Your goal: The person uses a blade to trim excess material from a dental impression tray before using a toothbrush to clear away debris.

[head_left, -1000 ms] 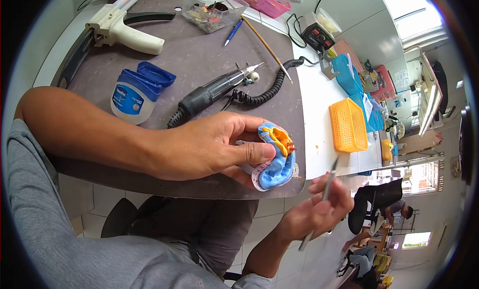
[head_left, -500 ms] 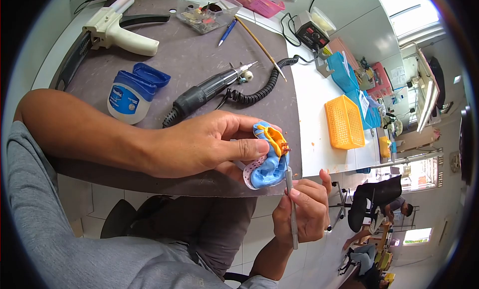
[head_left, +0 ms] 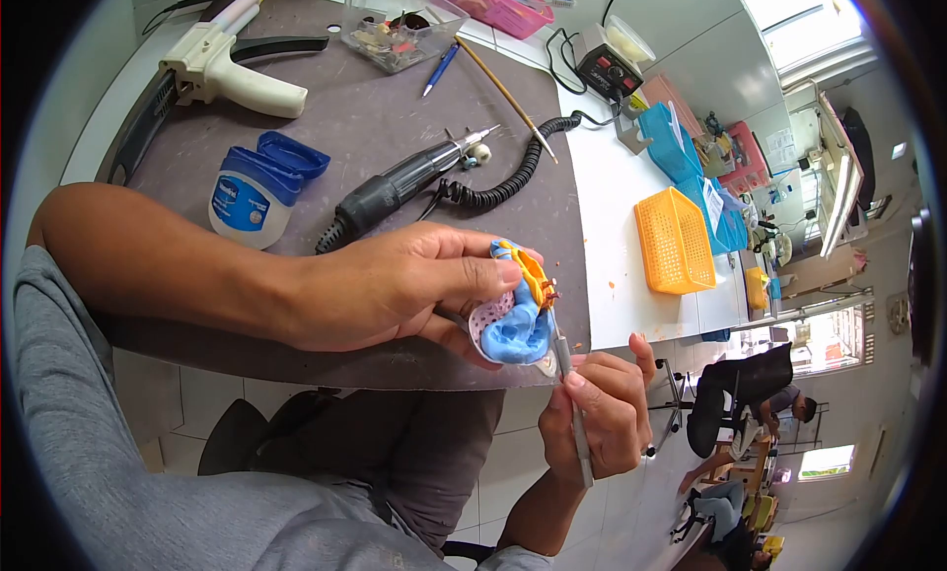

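My left hand (head_left: 414, 280) is closed round a dental impression tray (head_left: 480, 324) with pink dotted edges. Its impression material (head_left: 518, 334) is light blue, with a yellow-orange layer (head_left: 534, 272) inside. Small reddish-brown pieces (head_left: 548, 295) stick out at that layer's outer side. Just below, my right hand (head_left: 604, 418) pinches a slim grey metal hand tool (head_left: 579, 423) like a pen. The tool's thin tip points up to the impression, right at the edge by the reddish pieces. Both hands are over the near edge of the dark work mat (head_left: 395, 369).
On the mat lie a black rotary handpiece (head_left: 395, 188) with coiled cord, a Vaseline jar (head_left: 252, 201), a dispensing gun (head_left: 237, 73), a blue pen (head_left: 441, 70), a brush (head_left: 503, 96) and a clear box (head_left: 400, 29). A yellow basket (head_left: 677, 241) stands beyond. People (head_left: 784, 408) sit farther off.
My left hand has turned the impression tray slightly and shifted it a little to the left. The tool in my right hand stays by its edge, its thin tip now showing more.
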`<state>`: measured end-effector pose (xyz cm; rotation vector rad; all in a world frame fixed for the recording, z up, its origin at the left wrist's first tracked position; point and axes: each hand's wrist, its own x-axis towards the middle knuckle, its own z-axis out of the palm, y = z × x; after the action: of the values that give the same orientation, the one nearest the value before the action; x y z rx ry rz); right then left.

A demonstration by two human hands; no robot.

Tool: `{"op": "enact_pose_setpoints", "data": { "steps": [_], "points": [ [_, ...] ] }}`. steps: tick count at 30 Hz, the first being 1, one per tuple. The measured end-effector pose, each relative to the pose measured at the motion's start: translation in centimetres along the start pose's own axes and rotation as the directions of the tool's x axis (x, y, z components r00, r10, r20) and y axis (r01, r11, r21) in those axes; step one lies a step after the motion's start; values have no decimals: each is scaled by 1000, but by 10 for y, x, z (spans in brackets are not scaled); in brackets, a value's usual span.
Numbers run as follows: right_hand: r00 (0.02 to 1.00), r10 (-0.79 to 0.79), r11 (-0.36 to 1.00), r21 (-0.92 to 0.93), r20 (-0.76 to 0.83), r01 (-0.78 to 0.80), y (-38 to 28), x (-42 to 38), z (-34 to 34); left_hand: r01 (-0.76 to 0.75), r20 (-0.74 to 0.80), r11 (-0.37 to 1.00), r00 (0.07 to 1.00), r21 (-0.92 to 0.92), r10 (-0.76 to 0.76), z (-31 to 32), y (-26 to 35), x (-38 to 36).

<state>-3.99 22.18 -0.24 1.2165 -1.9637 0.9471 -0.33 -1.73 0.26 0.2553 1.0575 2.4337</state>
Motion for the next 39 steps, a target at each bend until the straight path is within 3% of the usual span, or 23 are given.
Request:
{"op": "enact_pose_setpoints", "data": {
  "steps": [2,4,5,8,11,30,36,39],
  "points": [
    [1000,-7,1000,6,15,7,0,-1,-1,5,10,1000,1000,-6,-5,-1,0,0],
    [993,-116,981,-160,-38,108,-3,-3,-2,5,-16,999,1000,35,-4,-1,1,0],
    [992,-118,981,-158,-39,110,-3,-5,-1,3,-17,999,1000,36,-2,-1,1,0],
    [990,-30,999,18,-137,33,-1,-10,3,3,-16,1000,1000,28,-3,-1,0,-2],
    [995,5,995,101,-96,5,1,-9,2,16,-13,999,1000,46,-15,0,2,-2],
    [1000,27,995,101,0,-27,2,-4,-3,36,-9,997,999,75,-36,0,3,-3],
    [999,-24,999,28,33,23,2,-4,-2,54,-44,997,998,61,-52,0,4,-1],
    [993,-94,993,-70,-67,90,2,-11,2,54,-48,998,997,45,-52,-1,4,-1]
  ]
}}
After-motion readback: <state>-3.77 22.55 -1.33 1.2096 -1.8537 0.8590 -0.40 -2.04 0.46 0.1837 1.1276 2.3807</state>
